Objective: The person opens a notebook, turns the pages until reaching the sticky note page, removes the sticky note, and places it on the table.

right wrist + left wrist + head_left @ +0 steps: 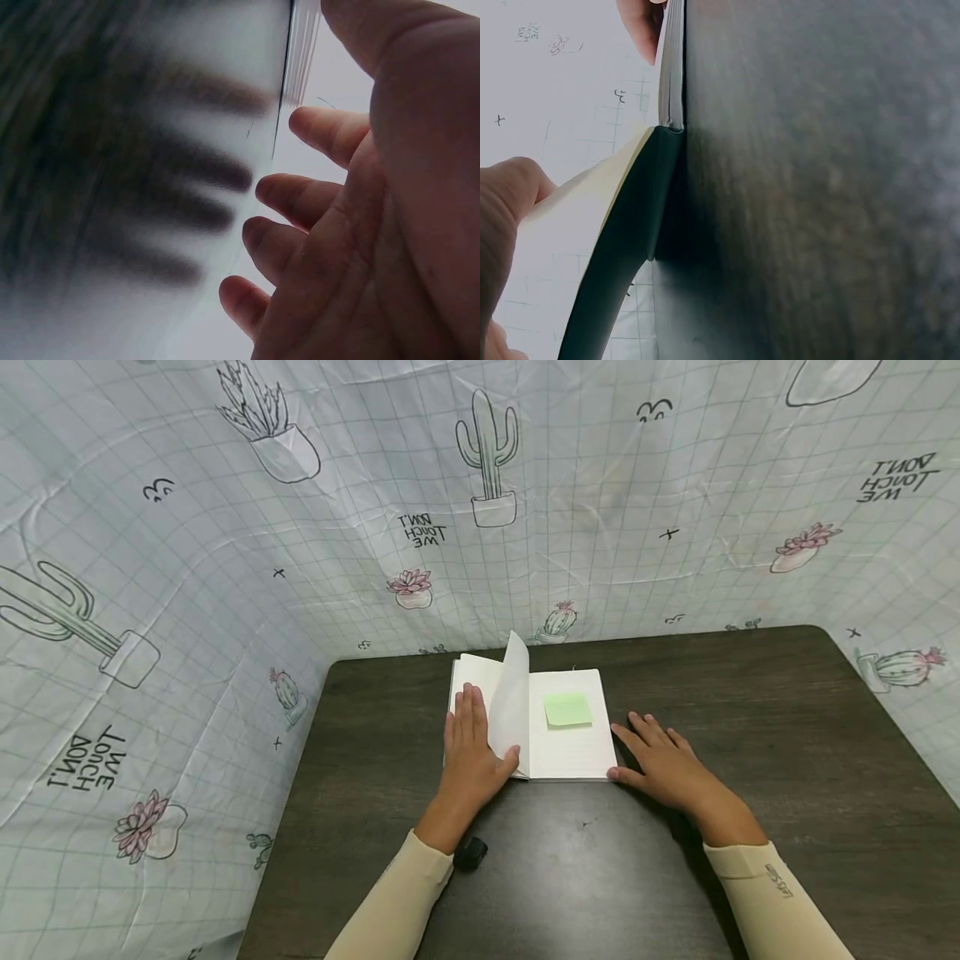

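Observation:
An open notebook (pixel 570 756) lies on the table, with a pale green sticky note (pixel 567 710) on its right page. One leaf (pixel 513 693) stands up near the spine. Straight fingers of my left hand (pixel 474 756) rest over the left page, the thumb pointing towards the spine. In the left wrist view the dark cover (pixel 622 232) slants up from the tabletop beside the thick page block (pixel 673 67). My right hand (pixel 663 768) is spread at the notebook's right edge, thumb by the lower corner. Its fingers (pixel 300 199) hold nothing in the right wrist view.
The dark wood-grain table (pixel 787 727) runs around the notebook. A light curtain (pixel 585 468) with cactus drawings and a grid hangs behind the table and along its sides. Close to the left sleeve's cuff is a small black object (pixel 470 854).

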Demonstrator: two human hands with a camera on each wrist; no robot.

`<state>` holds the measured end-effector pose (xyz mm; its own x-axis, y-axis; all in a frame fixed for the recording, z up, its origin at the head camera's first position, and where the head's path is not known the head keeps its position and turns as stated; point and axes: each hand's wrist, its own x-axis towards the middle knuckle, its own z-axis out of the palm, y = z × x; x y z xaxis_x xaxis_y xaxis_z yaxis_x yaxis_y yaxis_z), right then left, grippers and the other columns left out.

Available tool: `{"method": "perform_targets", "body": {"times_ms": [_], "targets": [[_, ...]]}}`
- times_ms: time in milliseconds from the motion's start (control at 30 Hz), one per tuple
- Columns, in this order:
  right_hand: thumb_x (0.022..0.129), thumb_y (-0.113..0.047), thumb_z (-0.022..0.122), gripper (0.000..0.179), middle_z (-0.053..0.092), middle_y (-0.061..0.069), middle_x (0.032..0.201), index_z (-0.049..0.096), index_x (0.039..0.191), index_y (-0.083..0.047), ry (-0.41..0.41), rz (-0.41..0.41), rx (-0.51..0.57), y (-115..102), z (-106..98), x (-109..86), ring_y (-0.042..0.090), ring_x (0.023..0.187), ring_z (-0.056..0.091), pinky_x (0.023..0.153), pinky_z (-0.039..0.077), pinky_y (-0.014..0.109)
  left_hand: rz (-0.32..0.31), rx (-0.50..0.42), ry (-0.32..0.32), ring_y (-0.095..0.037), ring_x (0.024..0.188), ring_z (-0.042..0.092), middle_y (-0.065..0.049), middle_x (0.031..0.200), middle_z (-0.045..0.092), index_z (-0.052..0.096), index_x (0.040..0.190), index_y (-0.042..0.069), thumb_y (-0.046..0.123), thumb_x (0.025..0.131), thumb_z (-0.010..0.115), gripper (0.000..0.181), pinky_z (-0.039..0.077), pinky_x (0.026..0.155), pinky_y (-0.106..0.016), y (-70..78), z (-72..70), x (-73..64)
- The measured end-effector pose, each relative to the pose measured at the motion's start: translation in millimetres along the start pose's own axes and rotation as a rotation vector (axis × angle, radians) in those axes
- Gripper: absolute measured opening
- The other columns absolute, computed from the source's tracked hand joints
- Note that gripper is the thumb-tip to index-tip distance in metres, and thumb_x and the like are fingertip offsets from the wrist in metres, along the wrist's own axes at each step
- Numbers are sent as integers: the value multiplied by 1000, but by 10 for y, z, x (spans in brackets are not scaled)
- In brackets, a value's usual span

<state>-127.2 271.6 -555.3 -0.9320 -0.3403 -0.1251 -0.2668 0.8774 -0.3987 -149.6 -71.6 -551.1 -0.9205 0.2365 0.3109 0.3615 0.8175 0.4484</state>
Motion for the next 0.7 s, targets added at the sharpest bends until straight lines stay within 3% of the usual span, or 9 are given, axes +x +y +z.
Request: {"method": "perform_targets", "body": {"times_ms": [367, 567, 700], "targets": [[105, -57, 66, 87, 22, 31, 175, 36, 169, -6, -1, 1, 7, 10, 1, 1, 55, 161, 16, 123, 13, 77, 26, 149, 83, -42, 166, 14, -23, 180, 7, -1, 173, 1, 35, 87, 93, 131, 24, 127, -67, -69, -9, -56], [105, -57, 66, 87, 22, 31, 175, 35, 169, -6, -5, 7, 3, 11, -2, 9, 55, 161, 16, 123, 13, 77, 7, 167, 45, -43, 167, 11, -25, 180, 6, -2, 173, 3, 36, 86, 95, 135, 21, 128, -67, -132, 18, -70], [105, -57, 66, 87, 22, 31, 174, 36, 169, -6, -6, 8, 1, 14, 1, 16, 55, 161, 16, 123, 13, 77, -40, 176, -20, -43, 167, 7, -23, 180, 2, -6, 174, 9, 39, 88, 92, 134, 17, 129, -67, -170, 37, -68]]}}
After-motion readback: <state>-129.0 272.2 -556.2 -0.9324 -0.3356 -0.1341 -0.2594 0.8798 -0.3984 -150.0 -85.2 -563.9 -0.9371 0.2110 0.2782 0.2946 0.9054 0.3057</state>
